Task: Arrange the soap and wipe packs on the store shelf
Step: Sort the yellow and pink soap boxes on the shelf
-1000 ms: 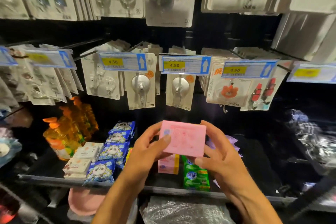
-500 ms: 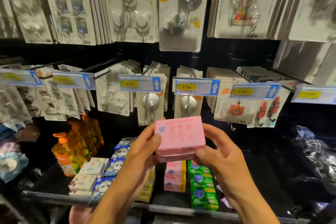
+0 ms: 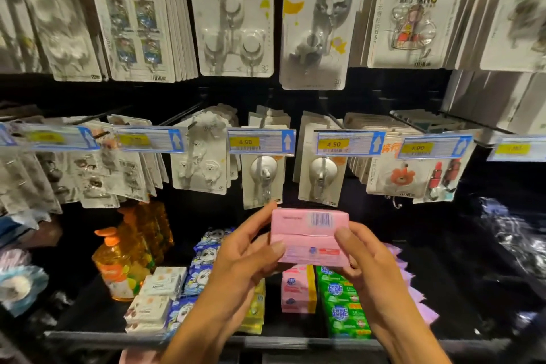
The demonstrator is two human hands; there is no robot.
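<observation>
Hands, left (image 3: 236, 263) and right (image 3: 366, 263), pinch pink soap pack (image 3: 310, 236) lengthwise left-right, barcode up, above shelf (image 3: 266, 341) holding soap rows.

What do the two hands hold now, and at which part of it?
A pink soap pack. The left hand grips its left end, the right hand its right end, thumbs on the near face.

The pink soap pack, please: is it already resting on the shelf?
No, the left hand and right hand hold the pink soap pack above the shelf.
</observation>
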